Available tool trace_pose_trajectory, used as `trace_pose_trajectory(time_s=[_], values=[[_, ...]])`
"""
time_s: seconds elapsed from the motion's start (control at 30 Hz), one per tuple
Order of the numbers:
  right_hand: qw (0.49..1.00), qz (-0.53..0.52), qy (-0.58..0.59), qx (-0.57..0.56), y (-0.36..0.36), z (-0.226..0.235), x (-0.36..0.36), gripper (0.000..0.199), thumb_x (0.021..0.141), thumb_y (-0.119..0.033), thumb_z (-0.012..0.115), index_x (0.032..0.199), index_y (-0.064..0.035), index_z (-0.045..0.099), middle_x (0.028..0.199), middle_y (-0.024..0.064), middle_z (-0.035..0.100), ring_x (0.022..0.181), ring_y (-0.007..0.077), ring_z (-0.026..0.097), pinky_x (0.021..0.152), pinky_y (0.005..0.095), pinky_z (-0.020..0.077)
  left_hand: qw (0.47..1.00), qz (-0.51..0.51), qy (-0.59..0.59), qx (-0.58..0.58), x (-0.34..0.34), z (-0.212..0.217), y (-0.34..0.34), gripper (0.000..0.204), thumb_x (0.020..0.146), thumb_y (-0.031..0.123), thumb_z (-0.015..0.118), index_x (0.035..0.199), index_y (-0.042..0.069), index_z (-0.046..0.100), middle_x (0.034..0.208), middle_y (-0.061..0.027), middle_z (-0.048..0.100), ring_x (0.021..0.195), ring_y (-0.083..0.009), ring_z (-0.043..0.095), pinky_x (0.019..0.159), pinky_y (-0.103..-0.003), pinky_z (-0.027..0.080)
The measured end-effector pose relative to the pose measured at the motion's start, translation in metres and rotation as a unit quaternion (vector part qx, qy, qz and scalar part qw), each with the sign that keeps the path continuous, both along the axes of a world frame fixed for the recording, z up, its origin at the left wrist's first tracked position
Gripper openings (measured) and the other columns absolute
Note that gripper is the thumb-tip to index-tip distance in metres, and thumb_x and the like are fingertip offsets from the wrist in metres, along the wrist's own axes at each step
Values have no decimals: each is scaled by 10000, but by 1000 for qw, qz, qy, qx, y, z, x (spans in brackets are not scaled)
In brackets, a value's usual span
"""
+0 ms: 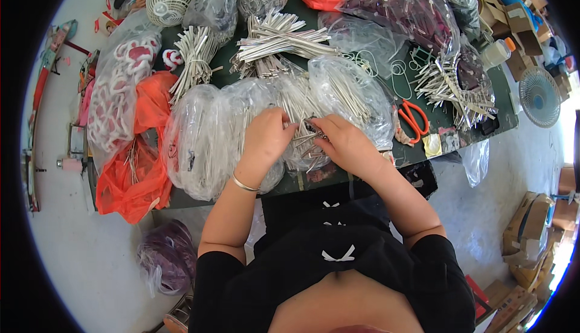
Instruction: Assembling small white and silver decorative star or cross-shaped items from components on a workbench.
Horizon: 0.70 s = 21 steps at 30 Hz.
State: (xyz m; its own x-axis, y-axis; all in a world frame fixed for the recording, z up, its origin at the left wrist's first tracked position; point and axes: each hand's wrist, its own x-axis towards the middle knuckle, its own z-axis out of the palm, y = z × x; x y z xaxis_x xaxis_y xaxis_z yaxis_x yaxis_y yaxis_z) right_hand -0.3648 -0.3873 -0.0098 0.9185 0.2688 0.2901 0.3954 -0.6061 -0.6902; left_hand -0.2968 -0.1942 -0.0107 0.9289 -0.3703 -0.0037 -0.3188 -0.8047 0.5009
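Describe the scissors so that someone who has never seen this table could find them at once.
Start at the dark green table and go to its right part, past the person's right hand. The scissors lie flat there, beside the clear plastic bags of silvery metal strips. Their bright orange handles are the only ones on the table.

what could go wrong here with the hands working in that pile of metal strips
1. The left hand and right hand pinch thin metal strips over a slack clear plastic bag; loose strips may slide off the table edge into the lap.
2. The strip ends look narrow and could perhaps nick bare fingers.
3. The orange-handled scissors lie close to the right hand; a sideways reach might brush them.
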Motion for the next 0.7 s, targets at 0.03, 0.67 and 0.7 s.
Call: trace_pose_trajectory(time_s=[0.03,0.67,0.7], values=[[1000,-1,0,1,0,-1,0,369,802,-93,657,1148,-30,549,940,156,571,847,359,590,721,410,490,999,12,-43,14,-3,2,-4,185,748,200,692,764,26,630,755,-129,622,729,-286,611,655,-384,475],[966,-42,4,254,18,47,-1,388,841,-68,655,1189,25,511,999,115,648,857,217,615,754,305,499,918,2,75,-389,-37,47,10,73,815,51,653,848,17,598,730,11,575,625,-57,469,538,-218,365],[902,-28,140,408,20,52,-1,350,860,-70,654,1167,31,521,992,100,665,844,168,617,750,273,493,917,0,78,-390,-42,55,6,73,815,51,653,848,17,598,730,11,575,625,-57,469,538,-218,365]])
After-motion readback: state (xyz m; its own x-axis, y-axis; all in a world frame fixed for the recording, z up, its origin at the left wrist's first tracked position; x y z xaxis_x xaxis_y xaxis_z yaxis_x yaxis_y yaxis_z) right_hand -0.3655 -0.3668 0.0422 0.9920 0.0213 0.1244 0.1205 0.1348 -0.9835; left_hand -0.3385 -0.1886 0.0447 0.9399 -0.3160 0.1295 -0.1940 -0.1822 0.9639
